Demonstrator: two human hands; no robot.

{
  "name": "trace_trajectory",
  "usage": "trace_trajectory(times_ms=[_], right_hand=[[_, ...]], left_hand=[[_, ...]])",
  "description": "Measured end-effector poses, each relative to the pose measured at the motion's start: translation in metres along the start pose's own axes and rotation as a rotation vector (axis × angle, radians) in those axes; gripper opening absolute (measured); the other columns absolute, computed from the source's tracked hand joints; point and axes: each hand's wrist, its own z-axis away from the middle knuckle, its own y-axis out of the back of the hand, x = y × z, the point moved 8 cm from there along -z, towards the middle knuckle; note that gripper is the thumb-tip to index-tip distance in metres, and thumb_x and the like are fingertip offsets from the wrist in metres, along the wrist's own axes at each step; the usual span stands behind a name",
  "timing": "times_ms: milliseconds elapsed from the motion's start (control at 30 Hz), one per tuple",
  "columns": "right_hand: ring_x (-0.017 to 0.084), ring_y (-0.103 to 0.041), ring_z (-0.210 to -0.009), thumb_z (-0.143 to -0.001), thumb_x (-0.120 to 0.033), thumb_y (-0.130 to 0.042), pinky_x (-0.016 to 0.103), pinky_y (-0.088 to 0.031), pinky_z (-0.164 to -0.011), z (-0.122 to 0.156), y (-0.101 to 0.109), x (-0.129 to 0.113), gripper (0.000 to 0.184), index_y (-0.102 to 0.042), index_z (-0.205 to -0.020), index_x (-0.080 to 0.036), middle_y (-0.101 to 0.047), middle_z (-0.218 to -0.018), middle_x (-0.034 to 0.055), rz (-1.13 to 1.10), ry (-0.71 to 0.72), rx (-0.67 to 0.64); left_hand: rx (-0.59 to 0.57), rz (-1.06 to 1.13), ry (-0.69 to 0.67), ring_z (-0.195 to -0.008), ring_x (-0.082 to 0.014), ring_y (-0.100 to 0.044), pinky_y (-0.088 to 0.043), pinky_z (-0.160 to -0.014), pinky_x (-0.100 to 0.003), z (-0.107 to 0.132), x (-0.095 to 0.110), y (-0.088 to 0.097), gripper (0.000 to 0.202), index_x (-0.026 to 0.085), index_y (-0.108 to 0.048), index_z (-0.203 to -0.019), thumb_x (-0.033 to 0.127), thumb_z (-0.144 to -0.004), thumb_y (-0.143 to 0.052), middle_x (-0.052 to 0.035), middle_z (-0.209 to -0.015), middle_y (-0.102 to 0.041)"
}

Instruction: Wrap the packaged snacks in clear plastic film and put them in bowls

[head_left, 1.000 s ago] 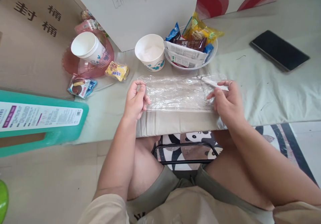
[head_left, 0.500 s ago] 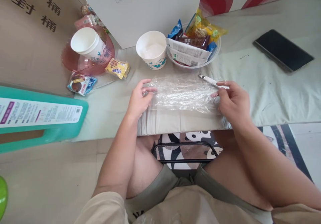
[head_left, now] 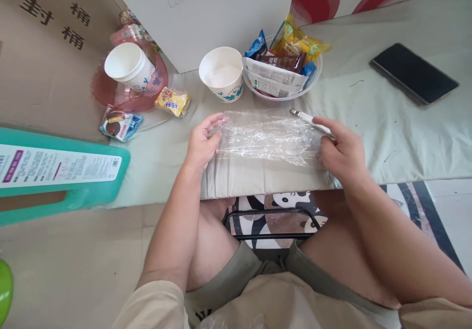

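A clear, crinkled sheet of plastic film (head_left: pixel 265 139) stretches between my two hands, just over the cloth at the table's front edge. My left hand (head_left: pixel 202 140) pinches its left end between thumb and fingers. At the right end, my right hand (head_left: pixel 341 147) grips the film with curled fingers while its index finger points left. Under that finger lies a thin white pen-like tool (head_left: pixel 309 120) with a dark tip; its far end is hidden by the hand. Beyond the film stands a white paper cup (head_left: pixel 223 93) with a blue-green leaf pattern.
A clear bowl (head_left: pixel 317 78) of wrapped snacks stands beside the paper cup. A black phone (head_left: pixel 415 73) lies at right. On the left are a pink bowl (head_left: pixel 103 90) holding stacked cups (head_left: pixel 127 66), snack packets (head_left: pixel 173 102) and a teal jug (head_left: pixel 118 171). Large boxes (head_left: pixel 221 14) stand behind.
The film is drawn flatter between my hands. My right index finger has extended leftward over the white tool, and my left hand has shifted slightly left.
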Motion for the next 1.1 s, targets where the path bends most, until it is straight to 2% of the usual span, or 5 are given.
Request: trace_trajectory(times_ms=[133,267,467,767,1100], right_hand=[[0.029,-0.074,-0.107,-0.082,-0.011,-0.051,0.043,-0.064,-0.081,0.000,0.010,-0.005,0.056,-0.068,-0.134,-0.026,-0.068,-0.138,0.0114,0.096,-0.025,0.118],[0.030,-0.073,-0.111,-0.083,-0.011,-0.052,0.043,-0.065,-0.079,0.001,0.010,-0.011,0.059,-0.066,-0.137,-0.028,-0.063,-0.146,0.0106,0.147,-0.085,0.087],[0.032,-0.073,-0.114,-0.083,-0.011,-0.051,0.045,-0.066,-0.080,0.002,0.008,-0.013,0.058,-0.067,-0.136,-0.028,-0.063,-0.145,0.0116,0.114,-0.091,0.077],[0.034,-0.071,-0.119,-0.082,-0.010,-0.051,0.047,-0.066,-0.083,0.001,0.007,-0.014,0.057,-0.067,-0.134,-0.027,-0.065,-0.143,0.0122,0.100,-0.070,0.071],[0.034,-0.071,-0.116,-0.086,-0.017,-0.050,0.054,-0.061,-0.095,0.003,0.003,-0.004,0.058,-0.062,-0.143,-0.022,-0.057,-0.152,0.0172,0.362,-0.114,-0.003]], left_hand=[[-0.016,0.030,-0.015,-0.046,-0.0003,-0.042,-0.033,-0.036,-0.017,0.000,0.001,-0.001,0.058,0.029,-0.065,-0.131,0.023,-0.075,-0.075,-0.0088,-0.144,-0.067],[-0.004,0.075,0.029,-0.045,-0.0003,-0.040,-0.029,-0.035,-0.015,0.000,-0.002,0.001,0.069,0.031,-0.059,-0.135,0.014,-0.070,-0.075,-0.0067,-0.129,-0.074],[-0.016,-0.030,0.082,-0.043,0.0005,-0.038,-0.031,-0.034,-0.016,0.000,-0.007,0.002,0.027,0.019,-0.075,-0.099,0.012,-0.073,-0.069,-0.0073,-0.115,-0.077],[0.008,-0.036,-0.036,-0.050,0.0009,-0.043,-0.034,-0.036,-0.015,-0.006,-0.006,0.006,0.058,0.026,-0.070,-0.126,0.024,-0.069,-0.081,-0.0089,-0.150,-0.061],[-0.026,-0.204,-0.138,-0.053,-0.0005,-0.052,-0.046,-0.045,-0.020,-0.015,-0.011,0.003,0.078,0.035,-0.053,-0.149,0.044,-0.077,-0.082,-0.0121,-0.159,-0.051]])
